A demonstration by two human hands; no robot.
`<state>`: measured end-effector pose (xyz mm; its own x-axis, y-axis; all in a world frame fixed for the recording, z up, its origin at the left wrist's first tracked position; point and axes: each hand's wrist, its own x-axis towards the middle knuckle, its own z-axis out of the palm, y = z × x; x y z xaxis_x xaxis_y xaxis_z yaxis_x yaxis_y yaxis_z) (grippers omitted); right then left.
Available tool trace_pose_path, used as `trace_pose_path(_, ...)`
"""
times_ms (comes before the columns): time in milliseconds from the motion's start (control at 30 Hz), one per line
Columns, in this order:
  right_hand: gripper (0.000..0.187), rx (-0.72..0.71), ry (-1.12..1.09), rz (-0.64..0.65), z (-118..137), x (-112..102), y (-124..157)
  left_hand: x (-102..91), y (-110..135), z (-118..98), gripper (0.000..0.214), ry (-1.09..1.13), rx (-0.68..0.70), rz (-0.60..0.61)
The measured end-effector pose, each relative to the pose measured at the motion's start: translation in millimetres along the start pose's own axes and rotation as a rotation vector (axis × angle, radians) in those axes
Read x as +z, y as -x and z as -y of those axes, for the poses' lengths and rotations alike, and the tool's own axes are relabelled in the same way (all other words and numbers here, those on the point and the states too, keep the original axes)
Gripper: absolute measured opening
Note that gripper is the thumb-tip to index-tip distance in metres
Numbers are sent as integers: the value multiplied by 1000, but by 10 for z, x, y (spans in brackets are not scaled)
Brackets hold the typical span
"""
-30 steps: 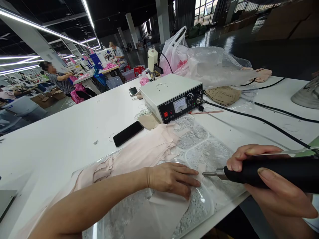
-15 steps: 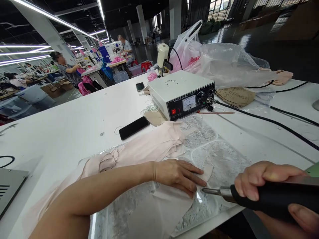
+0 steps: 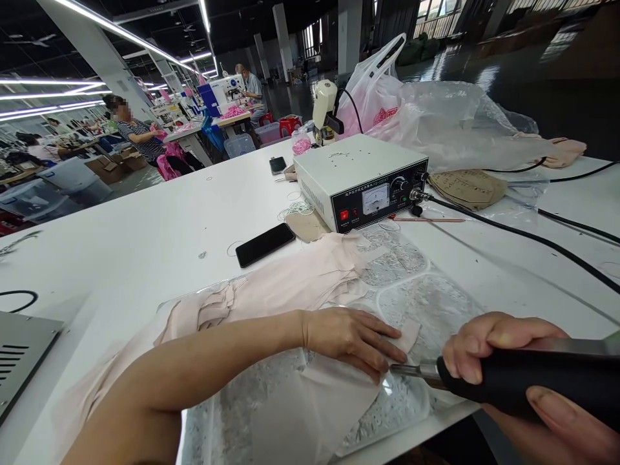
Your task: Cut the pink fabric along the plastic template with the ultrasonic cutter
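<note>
My left hand (image 3: 346, 339) lies flat with fingers stretched out, pressing a pale pink fabric piece (image 3: 334, 391) onto a clear, patterned sheet (image 3: 387, 413). My right hand (image 3: 504, 368) is wrapped round the thick black handle of an ultrasonic hand tool (image 3: 547, 378). Its thin metal tip points left, close beside my left fingertips at the fabric's edge. Whether the tip touches the cloth I cannot tell. Beyond my left forearm, a stack of pale pink fabric pieces (image 3: 285, 274) is spread over the sheet.
Behind the stack are a black phone (image 3: 265, 245) and a white control box (image 3: 361, 165) with a red lit switch. A black cable (image 3: 523, 236) runs from the box to the right. Plastic bags (image 3: 436, 123) stand behind it. Co-workers sit or stand at machines in the background.
My right hand has moved the tool slightly left, so its tip is closer to my left fingers. The left hand still presses the fabric. The whole view has shifted a little.
</note>
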<state>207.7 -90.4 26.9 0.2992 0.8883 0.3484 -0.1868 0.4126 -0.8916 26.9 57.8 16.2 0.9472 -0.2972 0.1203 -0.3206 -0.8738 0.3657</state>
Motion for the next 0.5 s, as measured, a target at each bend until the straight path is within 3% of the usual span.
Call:
trace_pose_path(333, 14, -21, -22, 56, -179, -119, 188, -21, -7, -9, 10, 18, -12, 43)
trace_pose_path(500, 17, -155, -15, 16, -195, -75, 131, 0, 2, 14, 14, 37, 17, 12)
